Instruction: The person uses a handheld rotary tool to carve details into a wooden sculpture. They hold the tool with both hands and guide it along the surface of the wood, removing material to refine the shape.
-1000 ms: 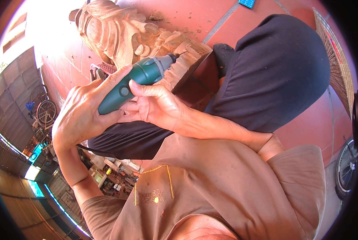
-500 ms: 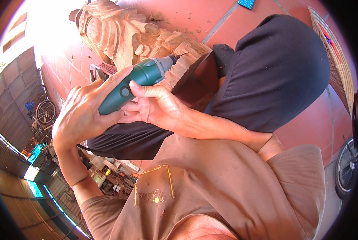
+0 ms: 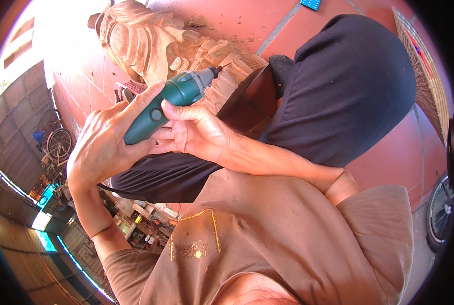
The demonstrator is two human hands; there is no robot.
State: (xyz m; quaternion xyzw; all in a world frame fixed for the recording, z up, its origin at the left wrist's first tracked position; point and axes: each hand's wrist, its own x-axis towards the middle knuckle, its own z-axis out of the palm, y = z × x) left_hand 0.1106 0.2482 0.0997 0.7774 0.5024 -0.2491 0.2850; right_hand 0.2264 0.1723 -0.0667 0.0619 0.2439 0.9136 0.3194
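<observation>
A green rotary tool with a grey nose and a dark collet lies slantwise between my hands, its tip pointing up and right. My left hand is wrapped round its rear end, the index finger stretched along the body. From the right side, my right hand grips the body, thumb on top near a round grey cap and the other fingers underneath, partly hidden. Just beyond, a carved wooden figure with folds and rough chiselled blocks lies on the floor. The tool's nose overlaps the carving's near end; contact I cannot tell.
My bent leg in dark trousers rises right of the carving. Red floor tiles carry wood crumbs. A woven conical hat lies at the far right, above a bicycle wheel. Left stand another bicycle and clutter.
The rotary tool has shifted slightly to the left, both hands still round it. My knee has risen a little. The carving stays put.
</observation>
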